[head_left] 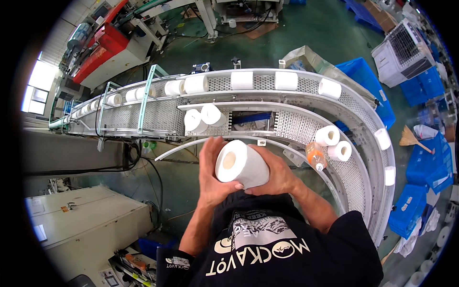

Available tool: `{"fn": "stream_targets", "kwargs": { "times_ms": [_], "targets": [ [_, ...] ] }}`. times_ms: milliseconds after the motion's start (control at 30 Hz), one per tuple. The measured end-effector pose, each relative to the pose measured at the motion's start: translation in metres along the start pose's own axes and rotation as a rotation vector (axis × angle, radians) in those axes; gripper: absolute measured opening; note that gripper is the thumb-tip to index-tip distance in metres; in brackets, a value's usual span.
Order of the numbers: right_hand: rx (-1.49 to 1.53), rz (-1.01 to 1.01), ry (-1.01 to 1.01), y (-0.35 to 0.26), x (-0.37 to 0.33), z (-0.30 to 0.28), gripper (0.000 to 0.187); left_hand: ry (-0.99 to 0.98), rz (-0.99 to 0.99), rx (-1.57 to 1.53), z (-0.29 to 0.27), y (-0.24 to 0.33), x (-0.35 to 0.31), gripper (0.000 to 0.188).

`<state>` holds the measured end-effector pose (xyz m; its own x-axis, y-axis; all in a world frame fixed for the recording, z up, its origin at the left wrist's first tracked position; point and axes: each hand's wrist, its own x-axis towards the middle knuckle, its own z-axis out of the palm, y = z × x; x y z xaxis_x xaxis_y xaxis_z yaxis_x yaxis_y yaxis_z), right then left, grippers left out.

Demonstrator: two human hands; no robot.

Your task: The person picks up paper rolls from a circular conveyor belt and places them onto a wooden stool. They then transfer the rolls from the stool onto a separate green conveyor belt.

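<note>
Between my two hands is a white toilet paper roll (251, 167), tilted so that its round end and core hole face up and left. My left hand (210, 172) is wrapped round its left side, my right hand (277, 172) round its right side. Both thumbs press near its lower edge. Just beyond my hands, two rolls (203, 118) stand on the inner conveyor (296, 125). To the right on that conveyor are two more rolls (333, 142), with an orange-labelled plastic bottle (315, 157) beside them.
An outer conveyor (260, 82) carries several white rolls and curves round to my right. Blue crates (407, 210) and a broom (413, 138) are at the right. A beige cabinet (91, 210) stands at the left, a red machine (103, 50) at the far left.
</note>
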<state>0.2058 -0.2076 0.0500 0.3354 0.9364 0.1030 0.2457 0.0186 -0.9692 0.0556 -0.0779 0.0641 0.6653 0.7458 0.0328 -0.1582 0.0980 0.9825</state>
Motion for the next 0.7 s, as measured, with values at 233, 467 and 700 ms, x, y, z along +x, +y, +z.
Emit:
{"fn": "stream_targets", "kwargs": {
  "times_ms": [233,467,700],
  "targets": [
    [-0.037,-0.093,-0.387,-0.001,-0.015,-0.009,0.099,-0.418,-0.056,0.593,-0.021,0.005,-0.048,0.114],
    [0.419,0.095,-0.007,0.024,-0.076,0.024,0.108,-0.162,-0.224,0.434,0.000,-0.014,-0.080,0.104],
    [0.161,0.038,0.037,-0.003,-0.064,0.011,0.090,-0.121,-0.106,0.399,0.003,0.003,-0.069,0.098]
  ]
}}
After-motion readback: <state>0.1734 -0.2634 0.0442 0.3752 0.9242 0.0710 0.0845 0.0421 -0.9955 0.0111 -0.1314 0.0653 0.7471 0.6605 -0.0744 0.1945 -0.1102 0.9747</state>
